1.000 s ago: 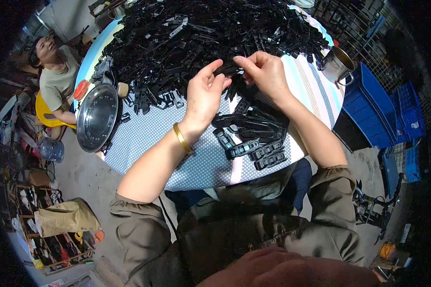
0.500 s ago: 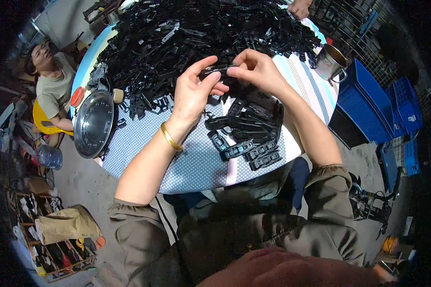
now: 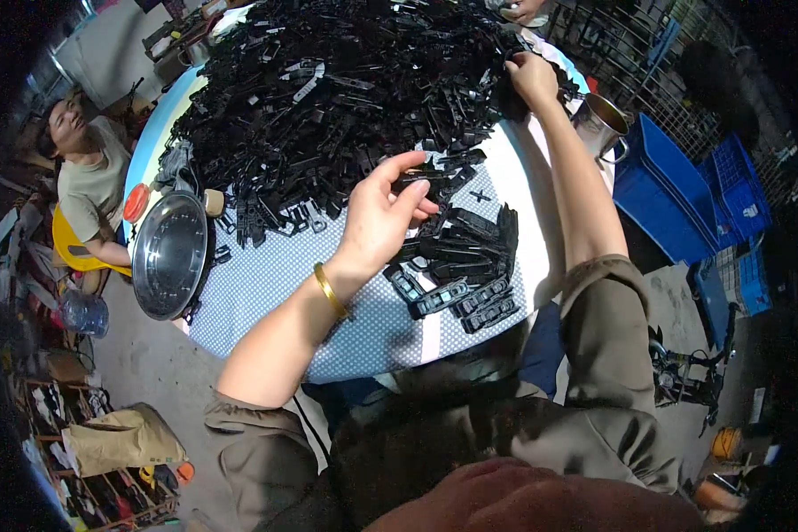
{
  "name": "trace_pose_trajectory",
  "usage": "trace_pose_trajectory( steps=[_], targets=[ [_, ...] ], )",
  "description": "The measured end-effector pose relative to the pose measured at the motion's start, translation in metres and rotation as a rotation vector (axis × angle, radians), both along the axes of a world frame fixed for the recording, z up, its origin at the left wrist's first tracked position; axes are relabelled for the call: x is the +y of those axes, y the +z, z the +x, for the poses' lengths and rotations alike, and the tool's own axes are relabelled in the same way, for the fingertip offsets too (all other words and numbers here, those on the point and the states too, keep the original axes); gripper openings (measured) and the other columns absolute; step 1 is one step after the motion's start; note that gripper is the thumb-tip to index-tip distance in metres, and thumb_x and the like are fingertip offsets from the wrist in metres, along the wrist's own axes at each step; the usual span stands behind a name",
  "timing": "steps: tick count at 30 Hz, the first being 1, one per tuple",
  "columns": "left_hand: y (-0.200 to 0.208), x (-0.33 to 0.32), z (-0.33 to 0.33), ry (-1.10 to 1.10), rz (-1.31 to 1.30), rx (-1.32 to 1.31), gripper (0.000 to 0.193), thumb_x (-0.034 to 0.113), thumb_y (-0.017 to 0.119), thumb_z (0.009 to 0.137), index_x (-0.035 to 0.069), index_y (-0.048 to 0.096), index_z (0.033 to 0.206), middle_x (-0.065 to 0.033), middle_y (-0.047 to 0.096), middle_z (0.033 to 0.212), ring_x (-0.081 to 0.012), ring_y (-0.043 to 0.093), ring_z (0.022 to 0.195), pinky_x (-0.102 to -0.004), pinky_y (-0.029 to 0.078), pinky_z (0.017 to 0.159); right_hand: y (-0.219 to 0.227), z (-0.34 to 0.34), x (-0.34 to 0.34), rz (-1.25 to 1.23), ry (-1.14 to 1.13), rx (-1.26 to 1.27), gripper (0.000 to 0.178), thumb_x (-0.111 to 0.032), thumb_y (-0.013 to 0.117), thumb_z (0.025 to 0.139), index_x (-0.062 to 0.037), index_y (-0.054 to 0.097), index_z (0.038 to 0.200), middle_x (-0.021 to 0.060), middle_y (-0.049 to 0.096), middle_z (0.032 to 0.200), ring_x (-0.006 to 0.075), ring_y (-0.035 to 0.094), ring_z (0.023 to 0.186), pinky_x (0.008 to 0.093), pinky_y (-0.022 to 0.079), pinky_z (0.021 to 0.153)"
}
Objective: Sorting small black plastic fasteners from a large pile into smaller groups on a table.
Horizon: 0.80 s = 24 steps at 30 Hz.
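A large heap of black plastic parts covers the far side of the table. My left hand, with a gold bangle at the wrist, is over the heap's near edge. Its thumb and forefinger pinch a slim black plastic part, mostly hidden by the fingers. My right hand is stretched out to the heap's right edge, fingers bent down among the pieces; what they grip is hidden. Between my arms lies a smaller group of longer black parts, with several clip-like pieces in front.
A steel basin, a red-lidded jar and a seated person are at the left. A metal mug stands at the table's right edge, beside blue crates. Another person's hand shows at the far right.
My right hand has left the left hand and reached far right to the heap's edge. My left hand has shifted slightly right and nearer, still pinching the part.
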<state>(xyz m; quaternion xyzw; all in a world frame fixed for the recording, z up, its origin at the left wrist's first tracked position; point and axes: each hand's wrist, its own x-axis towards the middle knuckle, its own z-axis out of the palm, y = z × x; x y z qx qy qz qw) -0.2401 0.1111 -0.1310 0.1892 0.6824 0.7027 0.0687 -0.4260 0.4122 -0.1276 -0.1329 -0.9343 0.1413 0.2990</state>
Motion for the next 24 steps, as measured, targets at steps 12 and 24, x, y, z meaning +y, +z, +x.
trace_pose_trajectory(
  steps=[12,24],
  targets=[
    [-0.007,-0.002,-0.016,0.016,0.254,-0.157,0.035,0.009,0.042,0.088,-0.006,0.035,0.12,-0.0155,0.054,0.1,-0.0214,0.058,0.089,-0.0265,0.049,0.077,-0.003,-0.038,0.025,-0.272,0.226,-0.022,0.047,-0.037,0.067,0.063,-0.0042,0.062,0.095,0.014,0.064,0.086,0.0214,0.061,0.074,0.0292,0.047,0.067],
    [-0.001,-0.008,-0.016,0.056,0.414,-0.233,0.036,0.012,0.029,0.092,-0.007,0.031,0.122,-0.0194,0.05,0.109,-0.0259,0.054,0.099,-0.0332,0.043,0.089,0.036,0.157,-0.14,-0.901,0.93,-0.473,0.025,-0.024,0.058,0.081,0.0,0.061,0.085,0.0042,0.063,0.072,0.0051,0.052,0.049,0.017,0.042,0.044]
  ],
)
